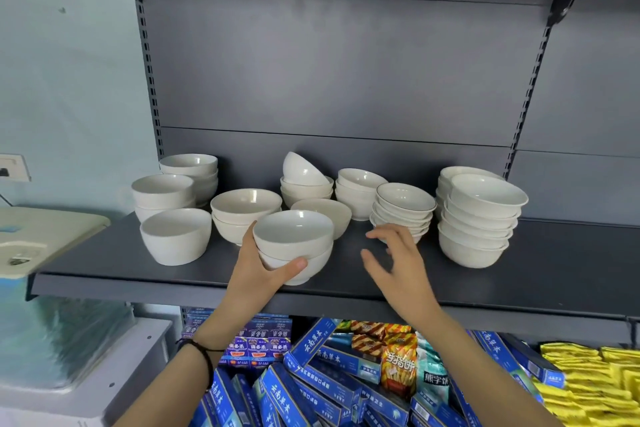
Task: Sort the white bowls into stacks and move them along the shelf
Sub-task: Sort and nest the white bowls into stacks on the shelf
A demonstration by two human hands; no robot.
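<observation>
On the dark grey metal shelf (554, 263), glossy white ceramic bowls sit empty in nested stacks, from the far-left stack (162, 196) to the tall leaning stack (479, 218) at right. My left hand (258, 267) grips a two-bowl stack (294, 246) near the shelf's front edge; my right hand (398, 260) hovers open beside the dark-rimmed bowl stack (403, 210). Below lie blue cartons (322, 354) printed 云南草本.

blue boxes (323, 357): "云南草本" | snack bag (398, 367): "手指饼" | teal bag (434, 378): "熊字饼"
</observation>
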